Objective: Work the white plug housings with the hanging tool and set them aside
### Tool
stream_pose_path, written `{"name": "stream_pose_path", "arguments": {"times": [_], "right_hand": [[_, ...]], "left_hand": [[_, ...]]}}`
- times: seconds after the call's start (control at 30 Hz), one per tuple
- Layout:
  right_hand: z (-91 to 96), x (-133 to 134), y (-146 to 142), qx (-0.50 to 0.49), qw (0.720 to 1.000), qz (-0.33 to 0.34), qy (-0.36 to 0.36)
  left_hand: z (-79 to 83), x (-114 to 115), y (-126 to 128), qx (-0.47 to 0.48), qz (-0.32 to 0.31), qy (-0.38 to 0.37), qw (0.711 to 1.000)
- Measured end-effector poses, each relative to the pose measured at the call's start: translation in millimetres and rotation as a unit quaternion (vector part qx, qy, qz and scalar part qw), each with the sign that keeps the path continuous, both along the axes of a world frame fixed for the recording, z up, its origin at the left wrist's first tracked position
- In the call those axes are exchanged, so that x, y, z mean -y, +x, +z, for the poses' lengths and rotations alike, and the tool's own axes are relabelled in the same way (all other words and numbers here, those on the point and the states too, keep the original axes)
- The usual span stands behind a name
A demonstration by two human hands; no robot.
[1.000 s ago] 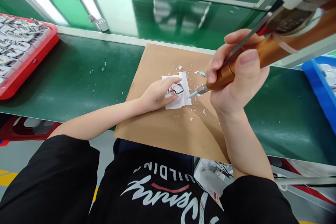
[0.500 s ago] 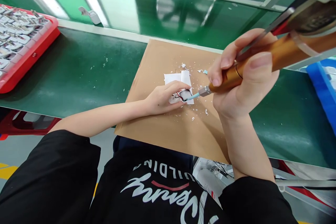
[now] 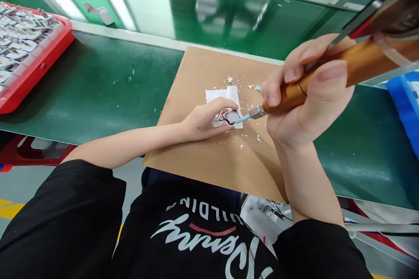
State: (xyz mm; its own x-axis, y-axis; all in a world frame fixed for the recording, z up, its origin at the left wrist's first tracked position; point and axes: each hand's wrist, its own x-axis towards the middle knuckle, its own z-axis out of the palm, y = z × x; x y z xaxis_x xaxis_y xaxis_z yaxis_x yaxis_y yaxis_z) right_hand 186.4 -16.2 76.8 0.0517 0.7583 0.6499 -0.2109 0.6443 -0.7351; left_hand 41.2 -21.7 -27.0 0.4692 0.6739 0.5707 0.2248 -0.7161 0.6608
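Note:
On the cardboard, my left hand (image 3: 209, 120) is closed around a small white plastic housing (image 3: 218, 121) with red and black wires and a pale rounded part in it. My right hand (image 3: 307, 91) wraps round an orange glue dispensing gun (image 3: 363, 63) with a metal lever along its top. The gun slopes down to the left. Its pale blue nozzle (image 3: 242, 119) touches or almost touches the edge of the housing near the wires. White paper (image 3: 233, 93) lies beneath the housing and my fingers.
The cardboard sheet (image 3: 183, 157) is strewn with white scraps. At the left, a red tray (image 3: 49, 63) holds several white parts. A blue bin (image 3: 404, 113) stands at the right edge. Behind, a small white device (image 3: 105, 16) lies near the ledge on the green surface.
My right hand and the glue dispensing gun have shifted slightly right in view. The nozzle stays at the housing's edge, and my left hand keeps its hold.

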Motion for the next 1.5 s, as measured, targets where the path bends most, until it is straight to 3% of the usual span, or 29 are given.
{"name": "stream_pose_path", "arguments": {"times": [0.57, 0.8, 1.23, 1.5], "right_hand": [[-5.9, 1.2, 2.0, 0.053, 0.998, -0.031, 0.000], [-6.2, -0.1, 4.7, 0.057, 0.997, -0.047, -0.006], [-6.6, -1.9, 4.8, 0.077, 0.995, -0.062, 0.011], [-4.9, -0.8, 2.0, 0.038, 0.998, -0.041, 0.009]], "left_hand": [[2.1, -2.4, 0.4, 0.001, -0.008, 0.061, 0.998], [0.1, 0.0, -1.2, -0.006, -0.002, 0.014, 1.000], [-0.9, -0.7, -2.2, 0.011, -0.012, 0.011, 1.000], [-3.7, -1.6, -2.5, 0.002, -0.011, 0.011, 1.000]]}}
